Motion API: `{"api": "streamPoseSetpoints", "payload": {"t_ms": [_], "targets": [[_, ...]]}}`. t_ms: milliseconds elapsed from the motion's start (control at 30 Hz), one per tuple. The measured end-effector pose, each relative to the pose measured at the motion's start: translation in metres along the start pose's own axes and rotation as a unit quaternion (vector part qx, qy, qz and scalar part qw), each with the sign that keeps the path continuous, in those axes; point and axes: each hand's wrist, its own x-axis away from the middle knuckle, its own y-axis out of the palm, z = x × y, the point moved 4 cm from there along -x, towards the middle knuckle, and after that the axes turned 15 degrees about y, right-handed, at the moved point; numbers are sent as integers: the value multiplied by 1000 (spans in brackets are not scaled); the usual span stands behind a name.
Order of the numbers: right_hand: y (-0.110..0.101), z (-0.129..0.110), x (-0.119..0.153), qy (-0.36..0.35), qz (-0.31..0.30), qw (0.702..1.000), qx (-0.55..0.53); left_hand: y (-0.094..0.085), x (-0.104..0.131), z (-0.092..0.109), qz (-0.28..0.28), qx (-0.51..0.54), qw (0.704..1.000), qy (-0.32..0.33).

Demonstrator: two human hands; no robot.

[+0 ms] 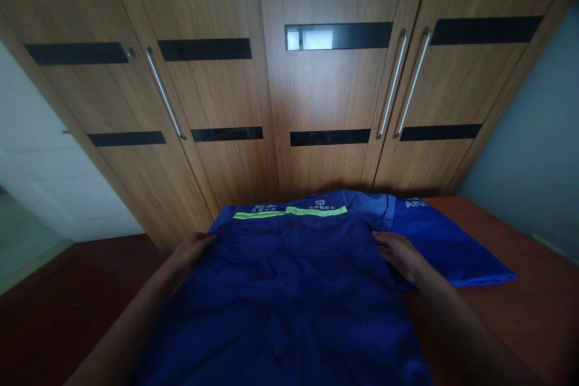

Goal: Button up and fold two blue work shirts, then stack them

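Observation:
A dark blue work jacket [284, 289] is spread out before me, with buttons down its middle. Across its far part run yellow-green reflective strips [316, 211], with white logos and lettering above them. My left hand [193, 248] is closed on the jacket's left edge. On the opposite edge, my right hand [398, 251] grips the cloth between thumb and fingers. Both sets of fingertips are partly hidden by fabric. The near end of the jacket runs out of the bottom of the view.
A brighter blue flat item with white letters [446, 244], its kind unclear, lies right of the jacket on the reddish-brown tabletop [506, 325]. Behind stands a wooden wardrobe [325, 90] with long metal handles [412, 81]. A pale wall [525, 132] bounds the right side.

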Motion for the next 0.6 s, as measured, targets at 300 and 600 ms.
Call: {"api": "streamPoseSetpoints", "payload": {"t_ms": [300,600], "targets": [[31,-28,-13,36,-22,992,-121,38,18,8,-49,332,925,-179],[-38,-73,-43,7,81,993,-90,33,19,8,-11,383,919,-91]]}}
